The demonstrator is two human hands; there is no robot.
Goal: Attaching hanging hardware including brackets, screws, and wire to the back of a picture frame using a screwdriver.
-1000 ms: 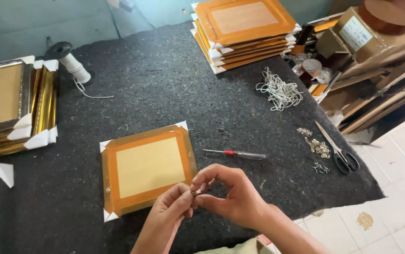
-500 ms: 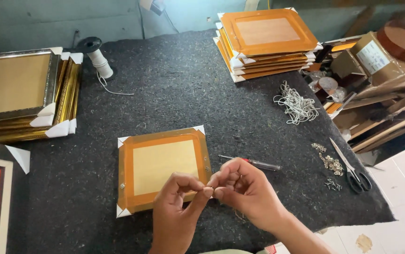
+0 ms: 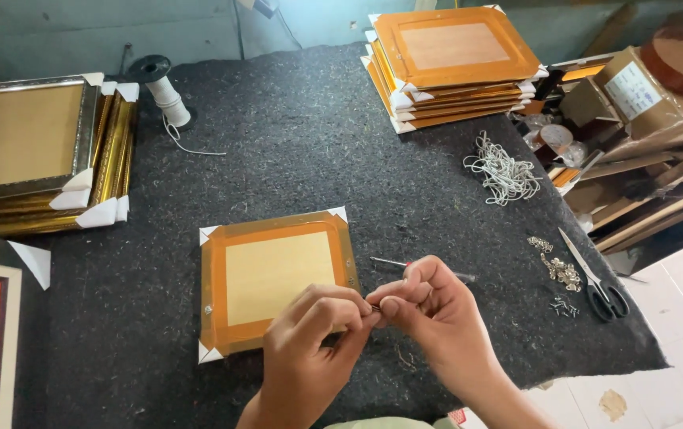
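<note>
We look down on a counter [image 3: 294, 143] covered in dark grey felt. Our left hand [image 3: 310, 338] and right hand [image 3: 429, 314] meet fingertip to fingertip near the lower middle of the view. Both are pinched shut on something tiny and dark between them, too small to identify; it may be a bit of metal hardware.

Directly behind the hands, a small orange-backed picture frame [image 3: 274, 278] lies face down on the felt, white card protectors on its corners. The left hand partly overlaps its near edge. A slim screwdriver [image 3: 393, 262] rests just beside the frame's right edge, its far end hidden behind the right hand.

Further right lie a heap of small metal fittings [image 3: 556, 266], black-handled scissors [image 3: 596, 282] and a tangle of white cord pieces [image 3: 504, 171]. A stack of orange frames [image 3: 453, 63] sits at the far side, gold frames [image 3: 32, 151] at the left, and a spool of white cord [image 3: 163, 91] near them.

In our judgement, work this fine goes best with the hands kept low over the felt, the pinch firm but light, so a dropped piece lands close and stays easy to find.
</note>
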